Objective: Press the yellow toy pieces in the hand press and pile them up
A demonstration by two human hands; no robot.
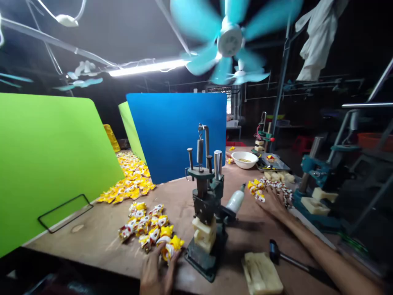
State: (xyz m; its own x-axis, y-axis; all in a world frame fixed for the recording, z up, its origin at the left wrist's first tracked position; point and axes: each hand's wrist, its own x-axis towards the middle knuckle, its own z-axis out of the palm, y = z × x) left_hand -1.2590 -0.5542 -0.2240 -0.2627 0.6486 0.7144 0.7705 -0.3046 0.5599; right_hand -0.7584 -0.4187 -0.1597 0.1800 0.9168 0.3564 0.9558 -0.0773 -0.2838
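My left hand (158, 272) is at the near table edge, its fingers against a heap of yellow-and-white foil-like pieces (149, 227). Whether it grips one, I cannot tell. My right hand (273, 205) lies with fingers spread on a strand of white and yellow pieces (270, 186). Between my hands stands a green metal hand press (206, 196) with a spring and a cream block (204, 234) on its base. A hammer (281, 256) and another cream block (260, 272) lie below my right forearm. A white bottle (236, 200) lies behind the press.
A larger yellow pile (130, 180) lies against a green board (46, 164) and a blue board (175, 135). At the back are a white bowl (245, 159) and a metal tray (273, 162). Another press (315, 176) stands right of the table. A fan (229, 39) spins overhead.
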